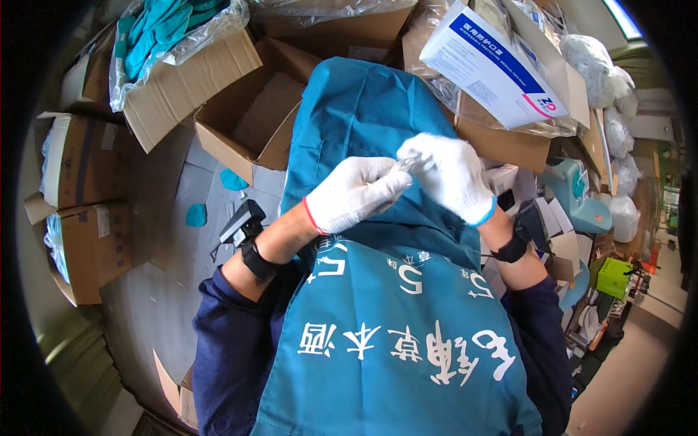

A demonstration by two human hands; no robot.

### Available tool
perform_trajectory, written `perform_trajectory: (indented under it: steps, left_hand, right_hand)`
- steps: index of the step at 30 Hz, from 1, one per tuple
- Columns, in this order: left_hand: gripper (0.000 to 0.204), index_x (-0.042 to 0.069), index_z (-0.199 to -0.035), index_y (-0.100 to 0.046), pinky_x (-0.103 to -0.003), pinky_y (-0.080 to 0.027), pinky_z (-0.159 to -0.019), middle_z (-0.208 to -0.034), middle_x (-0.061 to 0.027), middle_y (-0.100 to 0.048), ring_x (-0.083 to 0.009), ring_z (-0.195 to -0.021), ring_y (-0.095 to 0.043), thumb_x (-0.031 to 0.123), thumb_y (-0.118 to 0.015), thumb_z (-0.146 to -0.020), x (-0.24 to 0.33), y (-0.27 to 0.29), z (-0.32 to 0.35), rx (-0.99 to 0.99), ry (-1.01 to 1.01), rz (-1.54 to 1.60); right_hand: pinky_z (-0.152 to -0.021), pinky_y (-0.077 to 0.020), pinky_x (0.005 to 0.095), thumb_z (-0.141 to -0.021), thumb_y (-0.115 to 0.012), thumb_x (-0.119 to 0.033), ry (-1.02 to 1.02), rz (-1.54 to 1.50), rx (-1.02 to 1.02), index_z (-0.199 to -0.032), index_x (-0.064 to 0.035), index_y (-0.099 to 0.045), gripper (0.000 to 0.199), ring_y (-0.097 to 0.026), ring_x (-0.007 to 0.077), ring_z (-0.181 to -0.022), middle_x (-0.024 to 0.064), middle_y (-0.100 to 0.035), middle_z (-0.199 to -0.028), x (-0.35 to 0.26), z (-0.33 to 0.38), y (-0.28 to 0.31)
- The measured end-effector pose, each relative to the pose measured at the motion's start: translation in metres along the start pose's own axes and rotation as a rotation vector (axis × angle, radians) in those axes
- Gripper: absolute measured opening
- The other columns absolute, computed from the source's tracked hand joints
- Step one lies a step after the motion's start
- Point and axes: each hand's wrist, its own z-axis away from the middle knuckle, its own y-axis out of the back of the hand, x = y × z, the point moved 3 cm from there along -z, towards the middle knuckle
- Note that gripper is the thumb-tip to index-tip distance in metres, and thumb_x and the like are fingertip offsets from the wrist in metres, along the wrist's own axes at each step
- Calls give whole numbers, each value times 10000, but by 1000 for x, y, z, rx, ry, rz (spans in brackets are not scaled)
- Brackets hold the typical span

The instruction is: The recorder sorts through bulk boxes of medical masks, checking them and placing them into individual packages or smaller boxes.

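Note:
My two hands, in white knit gloves, are close together over teal cloth [363, 102] spread out in front of me. Between their fingertips is a small, shiny, silvery or clear strip [413, 163], too small to name. My left hand [358, 192] is closed, thumb and fingers pinched at the strip's near end. On its other side my right hand [447, 174] has its fingers curled in around the far end. A teal apron [392, 370] with white printing covers my front, below both hands.
Open cardboard boxes [254, 109] stand beyond the cloth; one at far left holds teal items [156, 33]. A white printed package [494, 65] lies on a box at far right. Stacked boxes [91, 167] are on the left, a pale teal plastic chair [574, 196] on the right.

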Motion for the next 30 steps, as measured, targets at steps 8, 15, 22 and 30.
perform_trajectory:
  steps: [8, 15, 22, 30]
  left_hand:
    - [355, 100, -829, -493, -220, -239, -453, -625, 28, -403, -57, -516, -314, 404, -453, -1007, -30, -9, -3, 128, -128, 402]
    - [265, 7, -991, -653, -324, -496, -688, -808, -98, -670, -176, -767, -629, 258, -575, -961, -18, -20, 29, -178, -268, -268]
    - [199, -3, -895, -610, -300, -486, -691, -742, -134, -561, -220, -681, -582, 174, -549, -962, 23, -1, 78, -244, -348, -456]
    - [275, 40, -903, -586, -308, -443, -525, -755, -22, -558, -181, -575, -496, 314, -573, -932, -64, 203, 70, 640, 316, 258]
  right_hand:
    - [-509, -432, 223, -951, -520, -184, -447, -846, 311, -1016, -45, -663, 210, -558, 73, -596, 80, -694, -877, 1, -6, -14]
    - [-542, -461, 259, -849, -610, -106, 359, 52, 149, -852, -50, -591, 58, -554, 136, -618, 51, -593, -769, -34, 11, 6]
    - [-533, -433, 228, -953, -540, -167, -89, -966, -323, -841, -26, -577, 183, -540, 105, -598, 21, -570, -725, -47, 10, 80]
    - [-531, -436, 247, -954, -540, -160, -785, -1302, 44, -1052, -2, -552, 186, -558, 139, -634, 93, -557, -772, 31, 12, 32]
